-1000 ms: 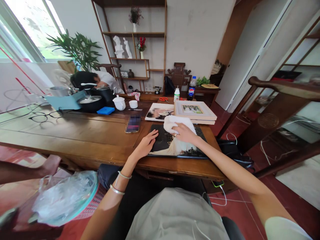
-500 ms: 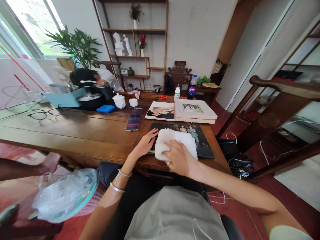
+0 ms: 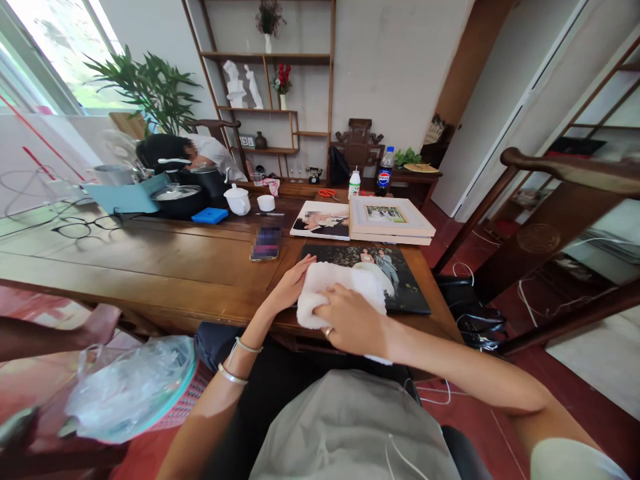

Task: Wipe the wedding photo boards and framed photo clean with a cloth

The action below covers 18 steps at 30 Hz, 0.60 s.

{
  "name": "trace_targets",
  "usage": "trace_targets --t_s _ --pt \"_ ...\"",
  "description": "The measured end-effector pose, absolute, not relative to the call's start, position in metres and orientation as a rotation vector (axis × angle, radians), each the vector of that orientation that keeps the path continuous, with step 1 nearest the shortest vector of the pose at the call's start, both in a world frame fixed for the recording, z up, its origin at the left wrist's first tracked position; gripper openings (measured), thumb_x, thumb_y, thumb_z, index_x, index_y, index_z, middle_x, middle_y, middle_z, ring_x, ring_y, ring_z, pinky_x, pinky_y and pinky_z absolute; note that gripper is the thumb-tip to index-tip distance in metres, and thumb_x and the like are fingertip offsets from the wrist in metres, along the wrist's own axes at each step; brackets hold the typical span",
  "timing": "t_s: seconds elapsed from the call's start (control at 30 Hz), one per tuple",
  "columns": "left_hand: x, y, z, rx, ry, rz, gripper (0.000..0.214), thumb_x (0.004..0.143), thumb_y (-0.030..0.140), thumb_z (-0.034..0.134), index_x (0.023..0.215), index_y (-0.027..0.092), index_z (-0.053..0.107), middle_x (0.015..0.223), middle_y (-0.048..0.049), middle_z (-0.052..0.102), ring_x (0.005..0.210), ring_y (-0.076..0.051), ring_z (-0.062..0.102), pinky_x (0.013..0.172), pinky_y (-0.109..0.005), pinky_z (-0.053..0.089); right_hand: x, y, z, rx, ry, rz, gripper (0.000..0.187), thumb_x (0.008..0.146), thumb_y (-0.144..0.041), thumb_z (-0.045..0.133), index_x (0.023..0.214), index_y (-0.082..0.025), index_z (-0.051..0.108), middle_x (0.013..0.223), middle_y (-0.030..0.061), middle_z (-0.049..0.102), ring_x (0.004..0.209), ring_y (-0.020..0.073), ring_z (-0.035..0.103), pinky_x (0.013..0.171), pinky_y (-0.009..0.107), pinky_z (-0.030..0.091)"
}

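A dark photo print (image 3: 400, 280) showing a couple lies flat near the front edge of the wooden table (image 3: 150, 260). My right hand (image 3: 353, 320) presses a white cloth (image 3: 345, 283) onto the print's near left corner, its fingers curled over the cloth. My left hand (image 3: 290, 287) rests with fingers stretched out on the print's left edge, touching the cloth. Both wrists of my left arm side carry thin bangles.
A phone (image 3: 266, 242) lies left of the print. Behind it are another photo (image 3: 323, 220) and stacked white frames (image 3: 390, 220). Pots, a teapot (image 3: 237, 200), glasses (image 3: 80, 230) and bottles stand farther back, where another person leans over. A basket with plastic (image 3: 130, 393) sits at lower left.
My right hand has dragged the cloth from the print's far middle toward me, down to its near left corner. My left hand has stayed on the print's left edge.
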<state>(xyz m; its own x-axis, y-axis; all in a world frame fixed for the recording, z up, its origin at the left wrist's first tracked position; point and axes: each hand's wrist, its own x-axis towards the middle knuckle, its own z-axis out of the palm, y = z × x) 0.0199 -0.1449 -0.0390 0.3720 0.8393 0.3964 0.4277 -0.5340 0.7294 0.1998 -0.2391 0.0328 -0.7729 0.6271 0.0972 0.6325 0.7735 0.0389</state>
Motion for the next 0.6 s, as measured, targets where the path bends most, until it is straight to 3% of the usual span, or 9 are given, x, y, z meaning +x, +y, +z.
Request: trace_targets --t_s 0.1,0.23,0.37,0.6 --pt "0.022 -0.146 -0.039 2.193 1.106 1.024 0.044 0.090 0.034 0.041 0.128 0.015 0.053 0.141 -0.0105 0.046 0.137 -0.024 0.032 0.113 -0.043 0.026 0.222 -0.200 0.034 -1.016 -2.848 -0.064 0.019 0.071 -0.017 0.055 0.088 -0.016 0.063 0.085 0.0089 0.063 0.085 0.0251 0.056 0.075 0.033 0.043" --pt "0.026 -0.150 -0.038 2.264 1.177 0.980 0.055 0.085 0.040 0.051 0.131 0.010 0.050 0.144 -0.0153 0.041 0.138 -0.027 0.030 0.114 -0.044 0.024 0.237 -0.142 0.030 -1.121 -2.741 -0.027 0.024 0.069 -0.012 0.051 0.091 -0.013 0.061 0.090 0.0114 0.063 0.091 0.0264 0.055 0.073 0.030 0.041" --pt "0.025 -0.151 -0.038 2.295 1.187 0.925 0.055 0.087 0.040 0.050 0.133 0.011 0.047 0.147 -0.0144 0.036 0.139 -0.026 0.028 0.114 -0.044 0.023 0.220 -0.096 0.036 -1.117 -2.737 0.082 0.027 0.068 -0.009 0.047 0.091 -0.013 0.061 0.088 0.0083 0.066 0.083 0.0222 0.058 0.068 0.027 0.039" --pt "0.023 -0.148 -0.041 2.282 1.204 0.900 0.054 0.087 0.040 0.049 0.134 0.012 0.047 0.147 -0.0138 0.035 0.139 -0.026 0.027 0.114 -0.043 0.022 0.203 -0.082 0.036 -1.054 -2.727 0.128 0.030 0.070 -0.008 0.042 0.092 -0.014 0.062 0.092 0.0060 0.068 0.081 0.0195 0.058 0.071 0.026 0.038"
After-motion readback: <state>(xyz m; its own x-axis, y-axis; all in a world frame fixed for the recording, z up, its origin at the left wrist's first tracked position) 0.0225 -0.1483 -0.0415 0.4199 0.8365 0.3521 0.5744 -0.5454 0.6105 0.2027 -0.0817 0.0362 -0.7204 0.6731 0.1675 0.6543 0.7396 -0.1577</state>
